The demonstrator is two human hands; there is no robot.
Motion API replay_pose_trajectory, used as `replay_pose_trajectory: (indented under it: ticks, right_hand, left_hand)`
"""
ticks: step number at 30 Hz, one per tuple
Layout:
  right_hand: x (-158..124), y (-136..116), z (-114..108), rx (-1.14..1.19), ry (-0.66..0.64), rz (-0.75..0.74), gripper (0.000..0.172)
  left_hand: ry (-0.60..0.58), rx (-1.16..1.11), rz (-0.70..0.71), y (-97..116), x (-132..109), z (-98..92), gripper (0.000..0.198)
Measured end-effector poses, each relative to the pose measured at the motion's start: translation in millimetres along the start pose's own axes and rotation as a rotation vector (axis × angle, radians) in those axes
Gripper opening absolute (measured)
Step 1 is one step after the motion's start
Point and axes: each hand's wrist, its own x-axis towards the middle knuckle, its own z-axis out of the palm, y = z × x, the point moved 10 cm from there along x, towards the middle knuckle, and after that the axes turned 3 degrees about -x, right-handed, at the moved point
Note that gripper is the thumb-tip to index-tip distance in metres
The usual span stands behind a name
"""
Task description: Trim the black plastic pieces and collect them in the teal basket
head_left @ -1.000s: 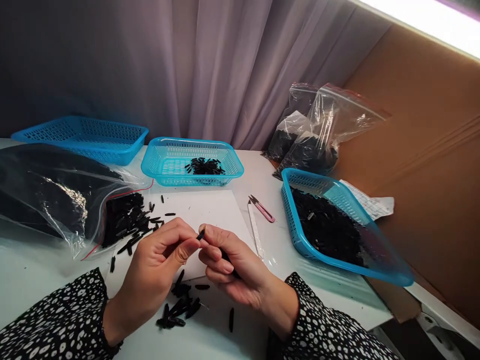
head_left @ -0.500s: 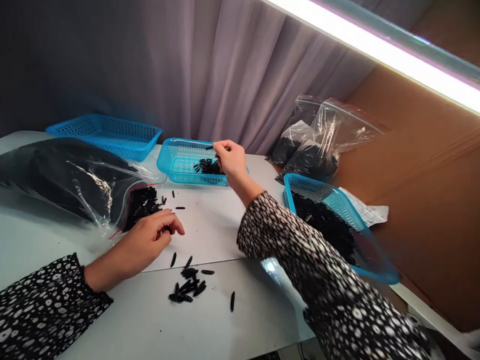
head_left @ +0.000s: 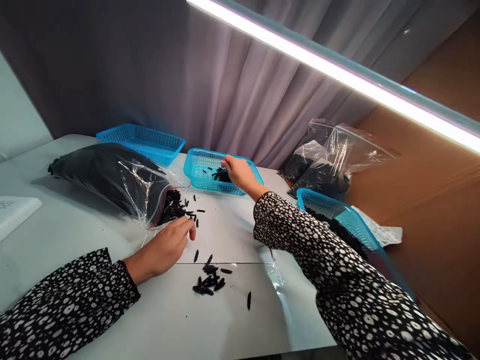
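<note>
Over the middle blue basket [head_left: 193, 170] is my right hand [head_left: 240, 172], its fingers curled and thumb drawn in; whatever it holds is hidden. Black slender pieces [head_left: 222, 174] lie in that basket under the hand. My left hand [head_left: 168, 247] rests low over the table beside the open mouth of a large clear bag [head_left: 127, 185] full of black material. Its fingers are bent downward and closed, with their contents out of sight. A heap of black pieces [head_left: 172, 205] spills from the bag mouth just beyond it. Nearer me, a loose cluster of black pieces [head_left: 210, 282] lies on the white table [head_left: 150, 320].
Another blue basket [head_left: 150, 142] stands at the back left. On the right is a blue basket [head_left: 348, 227] filled with black pieces, partly behind my sleeve. Clear zip bags [head_left: 326, 165] with black contents lean behind it, near a paper sheet [head_left: 386, 232]. A bright light bar [head_left: 322, 67] crosses overhead.
The view has swung left. A black piece that stuck out from my right fingers no longer shows there, and the hand stays over the basket. My left fingers have curled further down.
</note>
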Motion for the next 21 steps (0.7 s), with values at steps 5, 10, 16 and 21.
replay_pose_trajectory:
  ticks: [5,10,16,21]
  right_hand:
    - [-72.1,-49.5,36.5,0.151,-0.259,-0.196,0.021]
    - [-145.1,-60.2,57.6,0.331,-0.398,-0.274,0.019]
    - [-180.5,-54.2,58.1,0.512,-0.392,-0.294,0.013]
    - [-183.1,-41.3,48.3,0.712,-0.299,-0.156,0.008]
  left_hand:
    - [0.017,0.043,-0.034,2.8,1.6,-7.7,0.011]
    - [-0.176,0.051,0.067,13.5,-3.4,12.4,0.011]
    - [-0.277,-0.062,0.078,18.2,0.1,20.6,0.005]
    - [-0.198,-0.227,-0.044,16.9,7.8,12.6,0.016]
